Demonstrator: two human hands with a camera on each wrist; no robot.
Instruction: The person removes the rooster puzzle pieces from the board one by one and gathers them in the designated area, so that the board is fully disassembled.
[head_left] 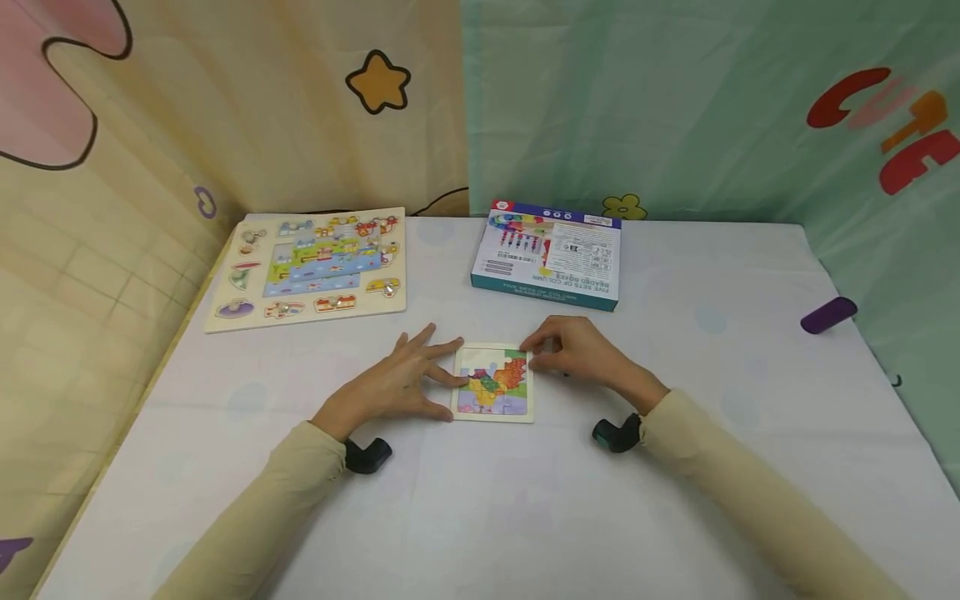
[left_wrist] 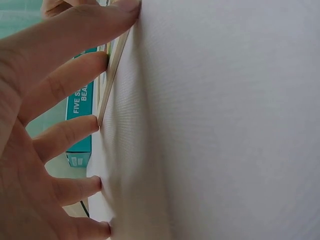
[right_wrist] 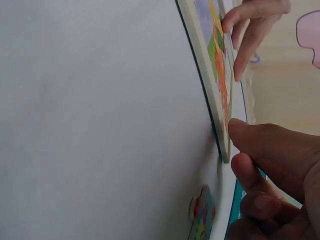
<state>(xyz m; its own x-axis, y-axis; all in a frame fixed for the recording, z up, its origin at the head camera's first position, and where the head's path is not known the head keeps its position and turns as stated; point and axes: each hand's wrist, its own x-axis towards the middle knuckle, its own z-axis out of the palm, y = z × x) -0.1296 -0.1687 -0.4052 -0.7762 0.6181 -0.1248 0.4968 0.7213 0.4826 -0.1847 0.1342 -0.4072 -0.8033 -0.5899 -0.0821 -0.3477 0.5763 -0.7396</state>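
A small square jigsaw puzzle (head_left: 492, 402) in a pale frame lies at the table's middle; its picture shows a colourful bird, with a pale patch at upper left. My left hand (head_left: 401, 379) spreads its fingers along the left side, thumb at the lower left corner and index fingertip on the picture. At the upper right corner my right hand (head_left: 581, 346) pinches the frame between thumb and curled index finger. In the right wrist view that thumb (right_wrist: 265, 140) lies against the frame edge. A small colourful piece (right_wrist: 202, 215) appears near the right hand, its kind unclear.
Behind on the left lies a wooden knob-puzzle board (head_left: 307, 308) with picture sheets (head_left: 322, 262) on it. A flat toy box (head_left: 551, 287) sits behind the small puzzle. A purple cylinder (head_left: 828, 315) lies near the right table edge. Printed curtains (head_left: 675, 108) hang behind the table.
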